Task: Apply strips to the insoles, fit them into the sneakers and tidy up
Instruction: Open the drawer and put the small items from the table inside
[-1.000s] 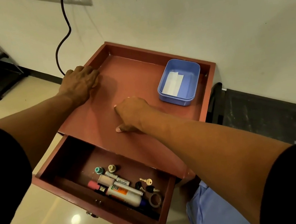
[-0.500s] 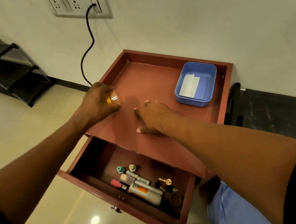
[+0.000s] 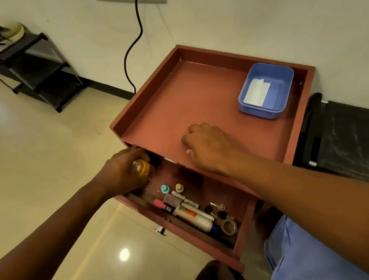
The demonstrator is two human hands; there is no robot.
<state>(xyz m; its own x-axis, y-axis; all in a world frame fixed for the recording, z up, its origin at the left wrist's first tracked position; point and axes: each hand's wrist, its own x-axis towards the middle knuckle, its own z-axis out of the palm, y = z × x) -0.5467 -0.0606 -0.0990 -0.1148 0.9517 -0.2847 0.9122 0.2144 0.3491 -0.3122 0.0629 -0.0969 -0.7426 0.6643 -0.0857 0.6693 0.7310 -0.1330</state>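
Over the open drawer [image 3: 188,212], left hand [image 3: 124,171] grips an amber bottle [image 3: 141,168].
Set it upright in the bare far-left corner; right hand [image 3: 207,146] rests loosely curled, holding nothing.

Nothing fully legible. Small white label on the yellow tape roll [image 3: 141,169] in my left hand [image 3: 124,171]: print too small. Lower centre of the frame, in the open drawer [image 3: 243,216], the markers [image 3: 188,212] and white glue tube [image 3: 195,218] carry labels, blurred, unreadable.
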